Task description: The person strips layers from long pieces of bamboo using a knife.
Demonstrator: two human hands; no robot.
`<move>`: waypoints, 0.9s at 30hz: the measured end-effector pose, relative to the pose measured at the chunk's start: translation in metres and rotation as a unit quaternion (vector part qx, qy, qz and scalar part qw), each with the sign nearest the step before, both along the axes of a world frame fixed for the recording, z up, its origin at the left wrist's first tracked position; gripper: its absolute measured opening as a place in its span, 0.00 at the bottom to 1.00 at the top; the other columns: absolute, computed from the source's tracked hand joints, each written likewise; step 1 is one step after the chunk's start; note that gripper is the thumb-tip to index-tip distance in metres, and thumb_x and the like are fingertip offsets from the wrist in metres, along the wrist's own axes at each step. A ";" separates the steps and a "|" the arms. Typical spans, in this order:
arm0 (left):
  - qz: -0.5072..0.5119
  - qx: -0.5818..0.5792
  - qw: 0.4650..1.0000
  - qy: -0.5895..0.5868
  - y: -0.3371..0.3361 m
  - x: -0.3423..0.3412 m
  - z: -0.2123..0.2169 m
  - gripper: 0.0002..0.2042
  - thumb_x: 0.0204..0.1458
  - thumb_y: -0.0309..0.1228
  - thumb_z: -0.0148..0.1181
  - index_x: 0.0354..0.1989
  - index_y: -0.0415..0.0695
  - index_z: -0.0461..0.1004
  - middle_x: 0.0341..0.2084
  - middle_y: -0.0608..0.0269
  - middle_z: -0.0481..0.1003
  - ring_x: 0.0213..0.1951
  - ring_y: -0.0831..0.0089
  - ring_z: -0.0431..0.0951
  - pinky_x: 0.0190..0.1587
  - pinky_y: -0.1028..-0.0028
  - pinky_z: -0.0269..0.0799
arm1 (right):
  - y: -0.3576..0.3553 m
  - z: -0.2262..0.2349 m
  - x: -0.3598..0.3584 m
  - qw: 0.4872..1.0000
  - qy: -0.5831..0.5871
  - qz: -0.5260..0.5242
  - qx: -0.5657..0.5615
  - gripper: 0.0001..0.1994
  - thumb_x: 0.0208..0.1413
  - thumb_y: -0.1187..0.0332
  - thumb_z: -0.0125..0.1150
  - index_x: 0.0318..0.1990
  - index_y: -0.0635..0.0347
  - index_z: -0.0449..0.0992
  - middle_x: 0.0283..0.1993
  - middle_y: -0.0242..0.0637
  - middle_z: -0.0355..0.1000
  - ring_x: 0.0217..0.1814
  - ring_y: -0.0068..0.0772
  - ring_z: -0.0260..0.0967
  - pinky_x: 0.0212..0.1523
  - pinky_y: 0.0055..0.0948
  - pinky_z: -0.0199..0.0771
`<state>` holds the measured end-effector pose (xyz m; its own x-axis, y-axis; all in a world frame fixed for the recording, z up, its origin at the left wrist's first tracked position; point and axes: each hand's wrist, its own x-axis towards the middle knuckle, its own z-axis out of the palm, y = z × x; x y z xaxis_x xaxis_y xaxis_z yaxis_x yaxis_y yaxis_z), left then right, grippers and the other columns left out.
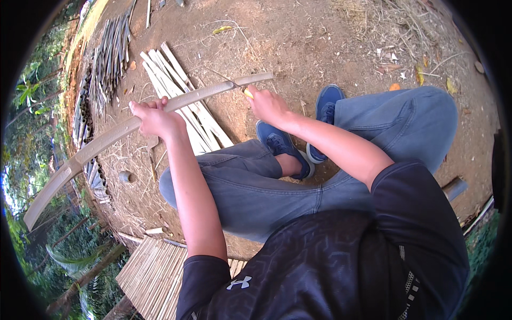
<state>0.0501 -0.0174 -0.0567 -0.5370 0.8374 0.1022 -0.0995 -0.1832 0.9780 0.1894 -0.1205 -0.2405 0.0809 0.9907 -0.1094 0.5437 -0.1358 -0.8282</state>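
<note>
A long, pale split bamboo strip (200, 94) slants across in front of me, its near end far out at the left. My left hand (156, 118) is closed around the strip near its middle. In my right hand (268, 106) is a knife (247, 93); a bit of its yellow handle shows beside the fingers. The knife's thin dark blade crosses the strip near its right end and points up and left. Whether the edge is cutting into the bamboo, I cannot tell.
Pale split bamboo pieces (173, 85) lie on the dirt beyond the strip. Darker thin poles (111, 53) are heaped at the far left. A short bamboo ring (126, 176) lies left of my knee, and a slatted bamboo mat (152, 277) is at lower left. Dry grass (394, 26) covers the upper right.
</note>
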 end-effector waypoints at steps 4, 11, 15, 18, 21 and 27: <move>0.025 -0.014 1.000 -0.007 0.002 0.001 0.003 0.19 0.67 0.42 0.46 0.25 0.47 0.55 0.18 0.70 0.53 0.21 0.76 0.55 0.25 0.71 0.62 | -0.002 0.025 -0.007 1.000 0.019 0.022 -0.013 0.19 0.64 0.70 0.52 0.58 0.73 0.67 0.23 0.49 0.74 0.21 0.41 0.75 0.20 0.39 0.76; 0.019 -0.016 1.000 -0.008 -0.002 -0.002 0.002 0.18 0.67 0.42 0.46 0.27 0.46 0.56 0.18 0.71 0.52 0.22 0.76 0.56 0.26 0.71 0.63 | 0.000 0.003 0.010 0.996 0.012 0.018 -0.083 0.20 0.59 0.79 0.46 0.58 0.79 0.64 0.21 0.40 0.72 0.20 0.31 0.71 0.13 0.30 0.69; 0.008 -0.001 1.000 -0.005 -0.002 0.002 0.001 0.18 0.67 0.41 0.47 0.26 0.46 0.55 0.18 0.71 0.52 0.21 0.76 0.55 0.26 0.71 0.63 | 0.004 0.019 0.001 0.998 -0.022 0.046 -0.048 0.16 0.60 0.77 0.47 0.54 0.75 0.68 0.23 0.41 0.73 0.21 0.34 0.73 0.18 0.34 0.73; 0.022 -0.015 1.000 -0.008 0.002 0.002 0.004 0.18 0.67 0.41 0.46 0.26 0.46 0.55 0.18 0.71 0.52 0.21 0.76 0.55 0.26 0.71 0.62 | 0.008 -0.010 0.017 0.993 0.035 0.006 -0.117 0.15 0.62 0.74 0.48 0.53 0.75 0.68 0.25 0.44 0.75 0.26 0.38 0.75 0.22 0.36 0.76; -0.027 -0.003 0.999 -0.031 0.000 -0.008 -0.001 0.15 0.67 0.39 0.47 0.30 0.44 0.56 0.21 0.69 0.53 0.21 0.74 0.55 0.25 0.71 0.63 | 0.001 0.001 0.006 0.999 -0.001 0.015 -0.044 0.16 0.63 0.72 0.49 0.53 0.75 0.68 0.25 0.48 0.76 0.28 0.42 0.78 0.26 0.41 0.78; 0.022 -0.022 0.999 -0.018 0.002 -0.010 -0.001 0.16 0.67 0.39 0.46 0.28 0.46 0.55 0.21 0.69 0.53 0.22 0.75 0.56 0.25 0.71 0.63 | 0.005 0.015 -0.005 0.999 -0.027 0.014 -0.021 0.15 0.63 0.67 0.53 0.53 0.65 0.70 0.26 0.52 0.76 0.26 0.53 0.77 0.27 0.48 0.77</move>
<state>0.0404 -0.0157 -0.0574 -0.5752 0.8167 0.0462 -0.1274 -0.1453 0.9812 0.1847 -0.1151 -0.2251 0.0597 0.9874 -0.1465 0.5918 -0.1532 -0.7914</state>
